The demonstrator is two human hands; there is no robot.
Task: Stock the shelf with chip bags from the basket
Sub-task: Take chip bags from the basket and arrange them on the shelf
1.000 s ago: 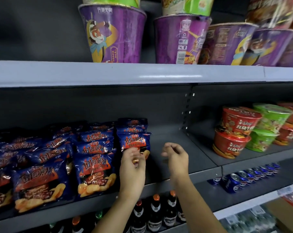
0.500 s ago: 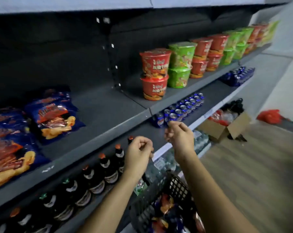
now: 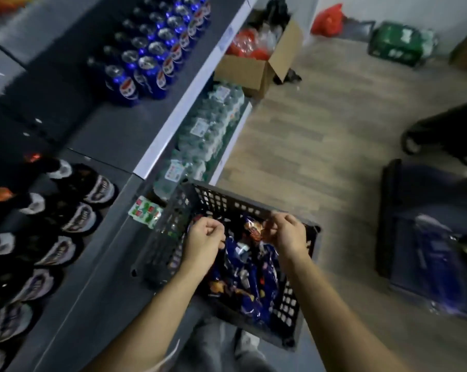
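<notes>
A black plastic basket [image 3: 253, 204] stands on the floor below me, holding several blue chip bags [image 3: 243, 267]. My left hand [image 3: 204, 240] hovers over the basket's left side with its fingers curled into a fist and nothing visibly in it. My right hand [image 3: 288, 233] is over the basket's far right and pinches the orange top corner of a chip bag [image 3: 255, 229]. The shelf with the stocked chip bags is out of view.
To the left, lower shelves carry dark bottles [image 3: 74, 210] and blue cans [image 3: 151, 57]. Packs of water bottles [image 3: 208, 130] lie beneath them. On the wooden floor are a cardboard box [image 3: 253, 71], a green crate [image 3: 396, 44] and a second dark basket [image 3: 428, 237] at right.
My view swung down from the shelf to the basket. Both hands dropped from the shelf's edge into the basket, and the right hand took hold of a bag's corner.
</notes>
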